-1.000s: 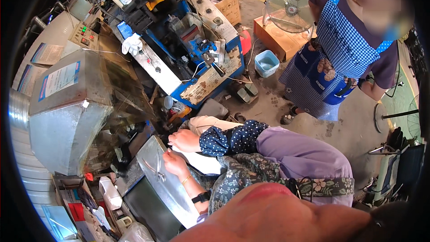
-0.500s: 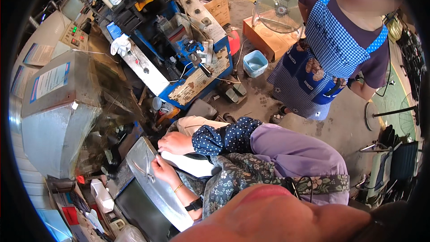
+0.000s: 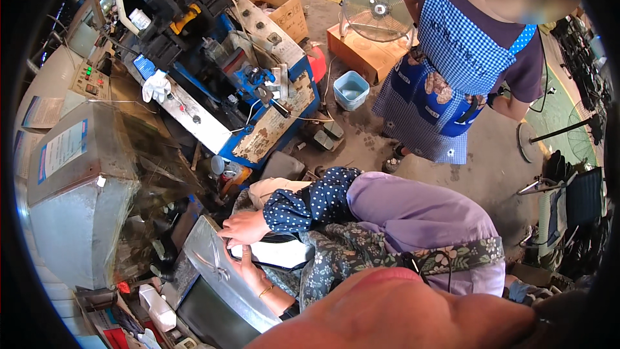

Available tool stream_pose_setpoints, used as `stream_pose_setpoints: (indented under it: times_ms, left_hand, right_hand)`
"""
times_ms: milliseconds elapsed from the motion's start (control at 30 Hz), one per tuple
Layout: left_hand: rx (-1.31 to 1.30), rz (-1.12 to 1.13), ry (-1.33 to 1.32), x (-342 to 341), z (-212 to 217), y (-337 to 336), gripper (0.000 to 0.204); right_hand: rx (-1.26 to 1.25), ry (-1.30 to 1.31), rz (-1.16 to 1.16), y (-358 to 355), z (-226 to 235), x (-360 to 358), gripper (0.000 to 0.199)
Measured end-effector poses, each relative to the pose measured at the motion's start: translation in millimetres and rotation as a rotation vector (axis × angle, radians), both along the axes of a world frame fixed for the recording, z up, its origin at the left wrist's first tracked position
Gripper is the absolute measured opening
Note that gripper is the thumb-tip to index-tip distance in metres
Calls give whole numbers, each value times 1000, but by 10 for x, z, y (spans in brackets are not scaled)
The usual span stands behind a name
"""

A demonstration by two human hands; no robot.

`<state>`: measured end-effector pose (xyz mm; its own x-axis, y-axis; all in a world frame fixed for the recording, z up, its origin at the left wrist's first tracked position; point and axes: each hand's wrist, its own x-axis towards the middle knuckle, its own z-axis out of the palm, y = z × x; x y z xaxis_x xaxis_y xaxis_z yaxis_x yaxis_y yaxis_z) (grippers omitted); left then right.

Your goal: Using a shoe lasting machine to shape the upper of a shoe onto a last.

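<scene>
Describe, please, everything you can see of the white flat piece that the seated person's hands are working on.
The white flat piece with a dark edge looks like a thin, smooth sheet or sole-shaped part, its material unclear. It lies roughly level, across the person's lap, beside the tilted grey metal panel. The upper hand with the dotted navy sleeve presses on its top edge, fingers pointing toward the panel. The lower hand with a thin bracelet grips it from below. Much of it is hidden.
</scene>
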<state>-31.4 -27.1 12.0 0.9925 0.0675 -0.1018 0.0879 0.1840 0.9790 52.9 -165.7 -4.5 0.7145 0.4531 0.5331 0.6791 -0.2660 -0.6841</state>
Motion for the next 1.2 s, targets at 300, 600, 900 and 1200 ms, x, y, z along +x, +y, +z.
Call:
stream_pose_setpoints:
  times_ms: [300,600,900,1200]
  left_hand:
    - [246,150,-5,64,-433,113,67]
    - [349,153,24,176,-666,502,67]
    - [4,164,132,180,-433,595,53]
    - [129,212,137,-317,-181,226,59]
  right_hand:
    - [-102,196,92,81,-22,-56,29]
    - [95,330,211,40,-485,-213,53]
    - [-2,545,55,-372,-427,-404,42]
    - [-347,629,345,-87,-816,-564,69]
